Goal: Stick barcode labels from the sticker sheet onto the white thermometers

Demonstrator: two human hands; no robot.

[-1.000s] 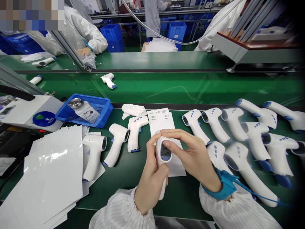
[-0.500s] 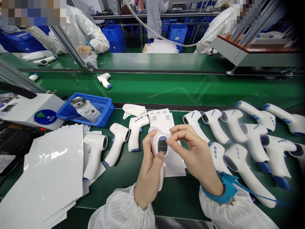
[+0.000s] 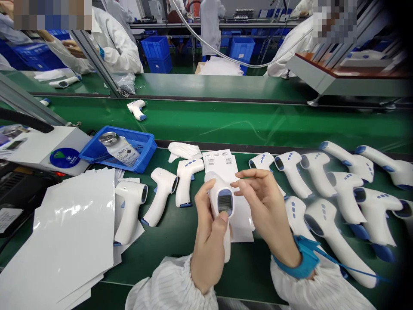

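Centrally, above the green counter point(image 3: 180, 232), a white thermometer point(image 3: 223, 199) is held upright, its small grey screen turned toward the camera. It is clamped in the left hand point(image 3: 208, 241), with the thumb pressed just below the screen. The right hand point(image 3: 267, 215) is kept loosely open just beside the thermometer's head, fingertips at its edge; whether they touch it cannot be told. A blue wrist strap point(image 3: 303, 256) is worn on the right wrist. A label sheet point(image 3: 222, 161) is seen lying behind the hands. More thermometers point(image 3: 322, 185) are laid in rows to the right, and a blue tray point(image 3: 146, 148) and white sheets point(image 3: 74, 237) to the left.
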